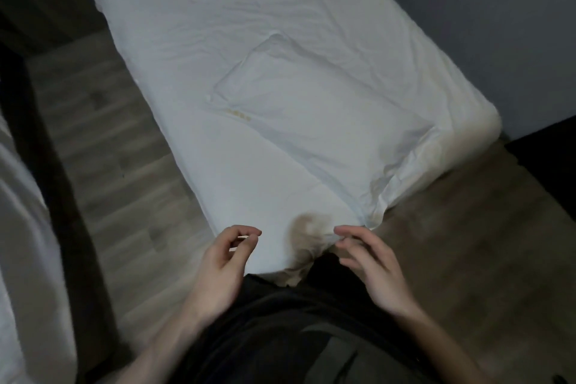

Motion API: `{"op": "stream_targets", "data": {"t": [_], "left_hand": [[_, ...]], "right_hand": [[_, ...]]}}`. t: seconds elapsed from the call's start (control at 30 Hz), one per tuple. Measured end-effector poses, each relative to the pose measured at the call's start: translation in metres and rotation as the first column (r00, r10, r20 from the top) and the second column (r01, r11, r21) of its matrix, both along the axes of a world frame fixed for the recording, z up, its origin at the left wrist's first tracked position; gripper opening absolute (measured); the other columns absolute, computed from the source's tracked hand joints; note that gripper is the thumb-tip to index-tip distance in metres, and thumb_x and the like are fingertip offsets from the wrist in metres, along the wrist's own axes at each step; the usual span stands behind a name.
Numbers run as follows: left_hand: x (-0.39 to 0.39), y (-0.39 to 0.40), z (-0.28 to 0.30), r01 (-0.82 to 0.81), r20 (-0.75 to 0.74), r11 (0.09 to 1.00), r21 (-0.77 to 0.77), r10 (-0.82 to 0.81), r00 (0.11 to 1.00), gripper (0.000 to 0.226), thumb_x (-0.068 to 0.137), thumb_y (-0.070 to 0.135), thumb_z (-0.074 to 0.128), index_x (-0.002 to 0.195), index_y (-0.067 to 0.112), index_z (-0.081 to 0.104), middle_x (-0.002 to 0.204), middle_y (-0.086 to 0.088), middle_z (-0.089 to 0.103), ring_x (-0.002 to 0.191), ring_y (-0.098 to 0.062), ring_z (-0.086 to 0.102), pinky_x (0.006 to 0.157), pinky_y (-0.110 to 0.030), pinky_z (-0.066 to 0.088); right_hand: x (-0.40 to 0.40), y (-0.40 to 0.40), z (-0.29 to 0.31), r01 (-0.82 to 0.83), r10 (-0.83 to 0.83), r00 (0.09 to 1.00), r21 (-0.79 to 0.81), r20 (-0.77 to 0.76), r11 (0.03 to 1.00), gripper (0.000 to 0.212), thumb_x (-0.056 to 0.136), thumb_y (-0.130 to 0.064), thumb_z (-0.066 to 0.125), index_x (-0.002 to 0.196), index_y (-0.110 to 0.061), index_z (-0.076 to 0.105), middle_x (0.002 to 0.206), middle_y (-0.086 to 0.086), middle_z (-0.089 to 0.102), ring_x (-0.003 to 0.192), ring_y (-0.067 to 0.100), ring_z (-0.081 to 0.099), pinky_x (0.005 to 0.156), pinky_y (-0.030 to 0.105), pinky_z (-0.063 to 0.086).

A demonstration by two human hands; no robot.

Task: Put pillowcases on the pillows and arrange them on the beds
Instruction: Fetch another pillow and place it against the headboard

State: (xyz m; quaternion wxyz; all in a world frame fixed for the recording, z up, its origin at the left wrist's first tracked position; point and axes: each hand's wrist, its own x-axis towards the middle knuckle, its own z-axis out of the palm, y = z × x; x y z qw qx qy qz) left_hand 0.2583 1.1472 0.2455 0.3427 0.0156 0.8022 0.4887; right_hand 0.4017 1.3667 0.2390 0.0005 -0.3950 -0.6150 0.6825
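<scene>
A white pillow in its pillowcase lies flat and slanted on the white-sheeted bed, near the bed's close end. The case's loose open end hangs toward the near right corner of the mattress. My left hand hovers over the bed's near edge, fingers curled and apart, holding nothing. Over to the right, my right hand floats just short of the pillowcase's corner, fingers spread, with its fingertips at the fabric edge. The room is dim.
A wood-look floor runs along the bed's left side. A second bed with white bedding and a dark frame stands at far left. A grey wall borders the right, with a brownish floor area below it.
</scene>
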Motion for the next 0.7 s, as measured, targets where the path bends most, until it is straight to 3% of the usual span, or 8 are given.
{"op": "stream_targets", "data": {"t": [0.1, 0.2, 0.4, 0.53, 0.57, 0.63, 0.7], "left_hand": [[-0.006, 0.016, 0.001, 0.023, -0.023, 1.0, 0.011, -0.022, 0.999, 0.016, 0.104, 0.025, 0.058, 0.105, 0.023, 0.073, 0.109, 0.021, 0.072, 0.106, 0.003, 0.062, 0.08, -0.001, 0.042], [-0.011, 0.038, 0.001, -0.015, -0.028, 1.0, 0.008, 0.015, 0.999, 0.015, 0.104, 0.024, 0.058, 0.105, 0.023, 0.073, 0.109, 0.022, 0.072, 0.105, 0.007, 0.062, 0.077, 0.002, 0.039], [-0.007, 0.104, -0.015, -0.111, -0.019, 0.992, -0.06, 0.11, 0.994, 0.017, 0.103, 0.031, 0.057, 0.104, 0.026, 0.073, 0.112, 0.024, 0.071, 0.105, 0.01, 0.06, 0.082, -0.011, 0.04], [0.009, 0.175, -0.026, -0.185, -0.035, 0.976, -0.112, 0.182, 0.983, 0.017, 0.103, 0.032, 0.057, 0.1, 0.026, 0.073, 0.109, 0.026, 0.07, 0.102, 0.009, 0.061, 0.081, -0.007, 0.042], [0.013, 0.195, -0.028, -0.204, -0.02, 0.973, -0.109, 0.203, 0.979, 0.018, 0.103, 0.032, 0.057, 0.1, 0.025, 0.073, 0.109, 0.024, 0.07, 0.102, 0.007, 0.061, 0.084, -0.012, 0.044], [0.02, 0.234, -0.031, -0.223, 0.01, 0.971, -0.093, 0.224, 0.974, 0.019, 0.103, 0.034, 0.057, 0.104, 0.024, 0.072, 0.111, 0.017, 0.071, 0.103, 0.002, 0.062, 0.09, -0.022, 0.047], [0.025, 0.272, -0.031, -0.222, 0.015, 0.972, -0.08, 0.223, 0.975, 0.02, 0.103, 0.035, 0.058, 0.104, 0.022, 0.072, 0.114, 0.015, 0.071, 0.105, 0.0, 0.063, 0.088, -0.019, 0.048]], "right_hand": [[0.002, 0.012, 0.0, 0.021, -0.021, 1.0, -0.006, 0.006, 1.0, 0.021, 0.1, -0.008, 0.06, 0.113, -0.015, 0.075, 0.109, 0.009, 0.074, 0.109, 0.023, 0.07, 0.089, 0.034, 0.06], [-0.001, 0.038, -0.007, 0.021, -0.021, 1.0, 0.007, 0.01, 1.0, 0.022, 0.1, -0.008, 0.061, 0.111, -0.018, 0.076, 0.109, 0.008, 0.074, 0.11, 0.024, 0.07, 0.09, 0.035, 0.06], [-0.011, 0.129, -0.026, -0.134, 0.133, 0.991, 0.066, 0.023, 0.989, 0.022, 0.099, -0.014, 0.064, 0.111, -0.028, 0.076, 0.104, 0.001, 0.075, 0.104, 0.019, 0.071, 0.101, 0.054, 0.054], [-0.013, 0.218, -0.037, -0.208, 0.208, 0.978, 0.053, 0.015, 0.977, 0.023, 0.099, -0.012, 0.064, 0.114, -0.026, 0.075, 0.095, 0.014, 0.073, 0.099, 0.037, 0.069, 0.1, 0.06, 0.05], [-0.012, 0.241, -0.037, -0.228, 0.227, 0.974, 0.059, 0.02, 0.972, 0.023, 0.1, -0.012, 0.064, 0.114, -0.026, 0.075, 0.095, 0.016, 0.072, 0.099, 0.04, 0.068, 0.099, 0.06, 0.05], [-0.011, 0.286, -0.034, -0.248, 0.247, 0.969, 0.07, 0.019, 0.966, 0.025, 0.1, -0.009, 0.062, 0.114, -0.024, 0.075, 0.098, 0.009, 0.075, 0.1, 0.033, 0.069, 0.098, 0.057, 0.052], [-0.014, 0.324, -0.029, -0.278, 0.277, 0.961, 0.077, 0.026, 0.958, 0.026, 0.1, -0.008, 0.062, 0.113, -0.025, 0.075, 0.101, 0.004, 0.075, 0.1, 0.026, 0.069, 0.098, 0.058, 0.055]]}}
